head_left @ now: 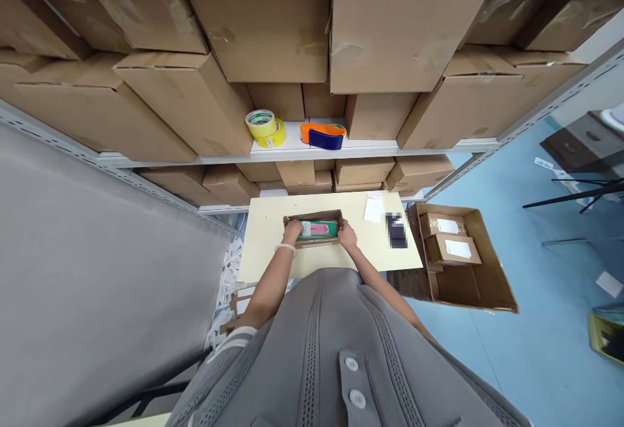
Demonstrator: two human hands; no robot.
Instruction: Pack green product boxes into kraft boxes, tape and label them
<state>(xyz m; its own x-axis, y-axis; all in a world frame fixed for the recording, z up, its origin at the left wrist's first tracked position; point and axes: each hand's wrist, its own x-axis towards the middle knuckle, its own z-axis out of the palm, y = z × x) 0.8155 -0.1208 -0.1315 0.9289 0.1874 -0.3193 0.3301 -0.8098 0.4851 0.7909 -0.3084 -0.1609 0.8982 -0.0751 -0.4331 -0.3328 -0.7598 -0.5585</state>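
kraft box (312,217) between left hand (293,231), right hand (347,235); green packet (319,229) inside, probably

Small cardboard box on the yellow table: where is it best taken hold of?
Probably best by its two short end walls, from either side, as the left hand and right hand do. The box is open-topped, with a green and pink item inside, so the ends leave that item free.

The box (312,217) is matt cardboard (rough edges), the tape dispenser (324,136) glossy plastic.
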